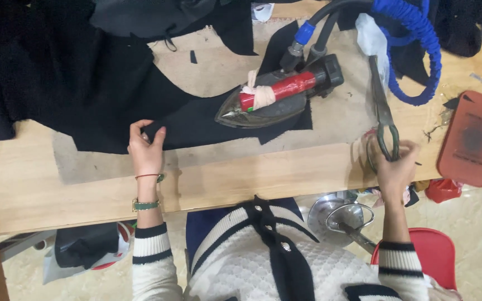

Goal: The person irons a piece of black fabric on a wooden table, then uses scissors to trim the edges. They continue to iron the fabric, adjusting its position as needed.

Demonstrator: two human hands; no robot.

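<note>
1. No container with visible contents is seen on the wooden table [40, 189]; a shiny metal funnel-like object [338, 218] is seen below the table edge, and what it holds cannot be told.
2. An edge of the black fabric piece [196, 120] is pinched by the left hand [145, 149], the fingers closed together on the cloth near the front of the table.
3. The fabric is shown as flat, dark and matte, cut with curved and angular edges, and it is spread over a worn beige pressing pad [213, 67].
4. The handles of the large scissors [383, 114] are gripped by the right hand [394, 167], the fingers wrapped around them; the blades lie together and point away from the person.
5. A steam iron [271, 97] with a red-wrapped handle is rested on the right part of the fabric, between the two hands.
6. A coiled blue hose [419, 39] and a black hose are joined to the rear of the iron.
7. A red-brown rubber mat [473, 138] lies to the right of the scissors.
8. More black cloth [34, 61] is heaped at the far left.
</note>
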